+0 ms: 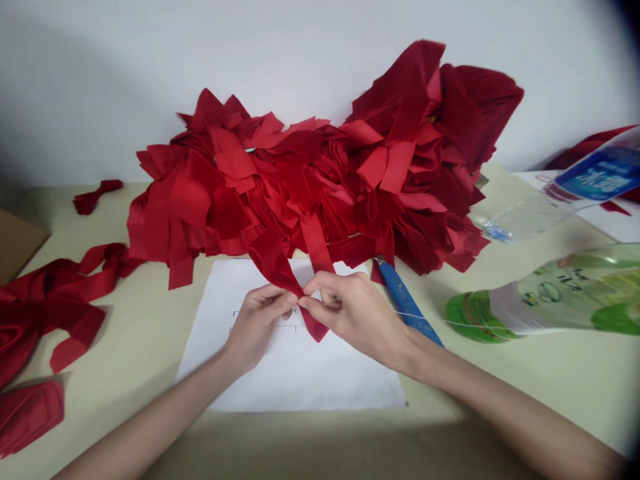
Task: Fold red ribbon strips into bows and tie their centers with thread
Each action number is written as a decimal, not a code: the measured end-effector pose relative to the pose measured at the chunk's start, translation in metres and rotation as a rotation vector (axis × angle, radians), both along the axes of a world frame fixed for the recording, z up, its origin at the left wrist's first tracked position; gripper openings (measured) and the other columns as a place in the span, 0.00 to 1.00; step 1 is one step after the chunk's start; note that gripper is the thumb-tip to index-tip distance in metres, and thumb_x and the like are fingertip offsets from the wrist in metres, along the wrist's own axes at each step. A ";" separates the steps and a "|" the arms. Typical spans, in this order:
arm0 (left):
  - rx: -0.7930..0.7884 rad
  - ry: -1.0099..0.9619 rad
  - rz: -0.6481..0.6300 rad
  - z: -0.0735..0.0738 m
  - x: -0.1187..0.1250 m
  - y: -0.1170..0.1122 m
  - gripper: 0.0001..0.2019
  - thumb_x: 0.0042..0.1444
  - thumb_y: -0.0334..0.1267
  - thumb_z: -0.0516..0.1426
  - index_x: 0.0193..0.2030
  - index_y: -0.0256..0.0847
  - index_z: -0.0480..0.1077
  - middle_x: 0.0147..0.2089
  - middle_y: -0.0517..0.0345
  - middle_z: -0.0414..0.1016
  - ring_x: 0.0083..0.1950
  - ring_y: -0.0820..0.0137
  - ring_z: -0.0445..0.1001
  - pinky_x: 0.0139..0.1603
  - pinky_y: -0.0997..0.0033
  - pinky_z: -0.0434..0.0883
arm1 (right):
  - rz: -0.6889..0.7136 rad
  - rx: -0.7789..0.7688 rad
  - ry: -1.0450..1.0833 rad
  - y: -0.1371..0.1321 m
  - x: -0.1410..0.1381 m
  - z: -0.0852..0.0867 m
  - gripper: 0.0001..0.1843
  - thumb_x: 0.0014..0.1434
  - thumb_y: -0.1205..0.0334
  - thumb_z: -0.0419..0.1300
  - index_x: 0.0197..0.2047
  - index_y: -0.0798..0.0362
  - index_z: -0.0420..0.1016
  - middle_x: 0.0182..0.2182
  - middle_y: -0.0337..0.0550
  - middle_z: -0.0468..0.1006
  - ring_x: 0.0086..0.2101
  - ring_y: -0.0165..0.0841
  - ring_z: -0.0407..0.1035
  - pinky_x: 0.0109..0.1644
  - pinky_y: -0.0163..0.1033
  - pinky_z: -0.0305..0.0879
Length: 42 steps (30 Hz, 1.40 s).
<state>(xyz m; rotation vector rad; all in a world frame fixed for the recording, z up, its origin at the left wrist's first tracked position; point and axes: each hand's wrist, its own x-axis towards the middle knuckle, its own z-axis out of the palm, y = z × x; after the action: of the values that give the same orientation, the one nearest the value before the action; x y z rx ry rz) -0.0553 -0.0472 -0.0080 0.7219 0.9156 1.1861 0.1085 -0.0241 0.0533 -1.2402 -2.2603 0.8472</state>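
Note:
Both my hands meet over a white sheet of paper (300, 373) and pinch one red ribbon strip (277, 263) at its gathered middle. My left hand (257, 323) holds the pinched fold from the left with fingers closed. My right hand (350, 310) grips the same fold from the right, thumb and forefinger pressed together. The strip's two tails run up toward a large heap of red ribbon pieces (320, 173), and a short end hangs below my fingers. A thin pale thread (425, 319) stretches away from my right hand toward the right.
A blue pen-like tool (407, 303) lies right of the paper. Two plastic bottles lie on their sides at the right, a green-labelled one (545, 300) and a blue-labelled one (575, 190). Long red ribbon (55, 293) trails at the left. A brown box corner (17, 243) sits far left.

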 end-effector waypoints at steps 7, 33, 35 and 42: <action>-0.097 -0.270 -0.076 0.001 -0.010 0.015 0.12 0.42 0.39 0.67 0.23 0.37 0.69 0.22 0.67 0.65 0.23 0.80 0.60 0.26 0.77 0.61 | -0.076 -0.274 0.247 0.030 0.020 0.010 0.16 0.59 0.51 0.54 0.43 0.55 0.69 0.22 0.33 0.58 0.24 0.25 0.53 0.27 0.33 0.50; -0.063 -0.090 -0.189 0.007 -0.007 0.009 0.07 0.49 0.35 0.62 0.23 0.36 0.72 0.23 0.62 0.63 0.28 0.74 0.60 0.34 0.71 0.58 | 0.205 -0.425 0.408 0.016 0.014 0.026 0.09 0.59 0.65 0.53 0.31 0.56 0.73 0.25 0.38 0.74 0.24 0.24 0.60 0.27 0.32 0.56; -0.041 -0.019 -0.202 0.012 -0.004 0.006 0.05 0.51 0.35 0.61 0.27 0.37 0.74 0.25 0.61 0.64 0.30 0.73 0.60 0.34 0.71 0.57 | 0.199 -0.399 0.406 0.011 0.010 0.024 0.10 0.59 0.64 0.54 0.29 0.56 0.74 0.25 0.38 0.73 0.25 0.24 0.61 0.27 0.31 0.56; -0.009 0.092 -0.143 0.023 0.002 0.000 0.08 0.52 0.35 0.59 0.23 0.38 0.72 0.23 0.62 0.62 0.28 0.74 0.54 0.32 0.70 0.53 | 0.055 -0.284 0.322 0.011 0.003 0.004 0.07 0.57 0.66 0.56 0.31 0.55 0.76 0.26 0.37 0.74 0.27 0.25 0.65 0.30 0.31 0.59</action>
<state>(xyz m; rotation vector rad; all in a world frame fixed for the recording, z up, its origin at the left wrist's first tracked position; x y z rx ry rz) -0.0536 -0.0476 0.0145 0.8266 0.9289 1.0287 0.1111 -0.0134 0.0573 -1.0674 -1.9721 1.3218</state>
